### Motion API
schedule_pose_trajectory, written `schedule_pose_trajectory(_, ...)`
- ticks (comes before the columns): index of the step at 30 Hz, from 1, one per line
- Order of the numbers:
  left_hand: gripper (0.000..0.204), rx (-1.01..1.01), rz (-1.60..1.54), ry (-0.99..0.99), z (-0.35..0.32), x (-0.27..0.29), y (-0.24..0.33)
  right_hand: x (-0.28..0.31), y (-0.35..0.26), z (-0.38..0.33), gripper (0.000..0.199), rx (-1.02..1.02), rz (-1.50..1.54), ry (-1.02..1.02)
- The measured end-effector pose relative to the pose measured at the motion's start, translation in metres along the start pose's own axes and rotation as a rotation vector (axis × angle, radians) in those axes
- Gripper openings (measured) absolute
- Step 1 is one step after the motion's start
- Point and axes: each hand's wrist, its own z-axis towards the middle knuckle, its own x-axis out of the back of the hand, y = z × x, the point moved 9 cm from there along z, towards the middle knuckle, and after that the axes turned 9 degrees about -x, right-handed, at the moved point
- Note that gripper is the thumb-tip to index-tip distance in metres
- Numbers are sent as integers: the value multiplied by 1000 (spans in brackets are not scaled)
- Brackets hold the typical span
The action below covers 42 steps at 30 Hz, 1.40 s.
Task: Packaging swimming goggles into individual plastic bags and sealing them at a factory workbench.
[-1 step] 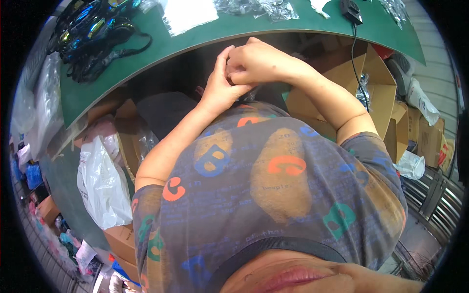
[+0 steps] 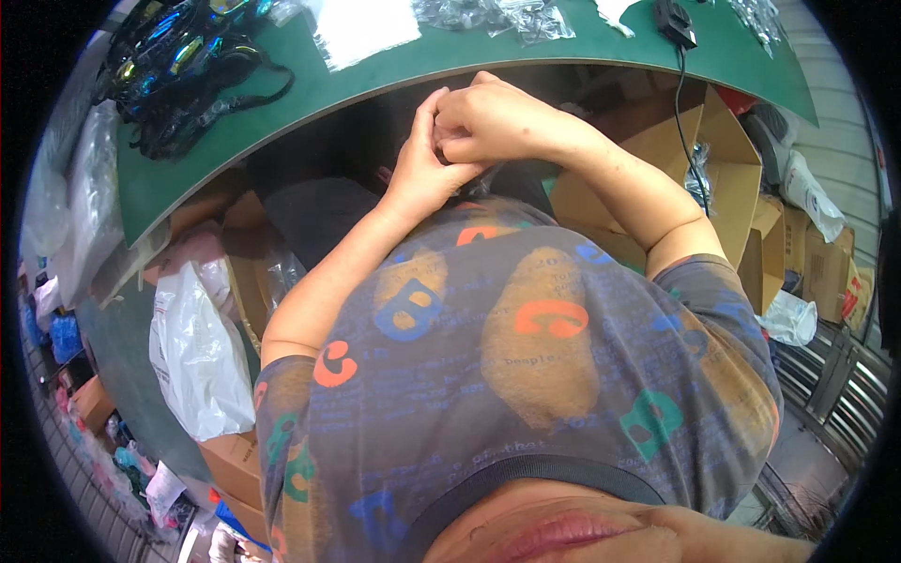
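My hands are together in front of my belly, just below the near edge of the green table (image 2: 310, 94). My right hand (image 2: 493, 122) is closed, its fingers curled in against the other palm. Pressed up to it from the left is my left hand (image 2: 424, 169), closed around those fingers, with one of its digits pointing up along the right hand's knuckles. Whatever lies between the two hands, if anything, is hidden by the fingers.
On the table are black straps with shiny pieces (image 2: 178, 75), a white sheet (image 2: 366, 33), clear plastic packets (image 2: 535, 19) and a black adapter (image 2: 674, 23) with a hanging cord. An open cardboard box (image 2: 732, 178) stands right; a white plastic bag (image 2: 192, 347) hangs left.
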Motion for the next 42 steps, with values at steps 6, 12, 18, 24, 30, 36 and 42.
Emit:
schedule_pose_trajectory(6, 83, -5, -215, 49, -5, 15, -13, 18, -9, -8, 27, 186, 119, 276)
schedule_pose_trajectory(12, 28, 129, -320, -89, -23, 31, 0, 13, 3, -24, 11, 61, 406, 58)
schedule_pose_trajectory(18, 15, -39, 64, -96, -26, 42, 17, 0, -2, -29, 20, 65, 464, 39)
schedule_pose_trajectory(24, 18, -146, -3, -93, -32, 37, 35, -6, 1, -43, 19, -23, 528, 48)
schedule_pose_trajectory(30, 12, -322, 243, -106, -26, 39, 63, 20, -38, -49, 9, 209, 111, 235)
schedule_pose_trajectory(36, 10, -514, 521, -179, -30, 43, 112, 32, -63, -64, 16, 356, 0, 139)
schedule_pose_trajectory(42, 8, -649, 525, -193, -34, 44, 141, 65, -61, -92, 17, 328, 35, 131)
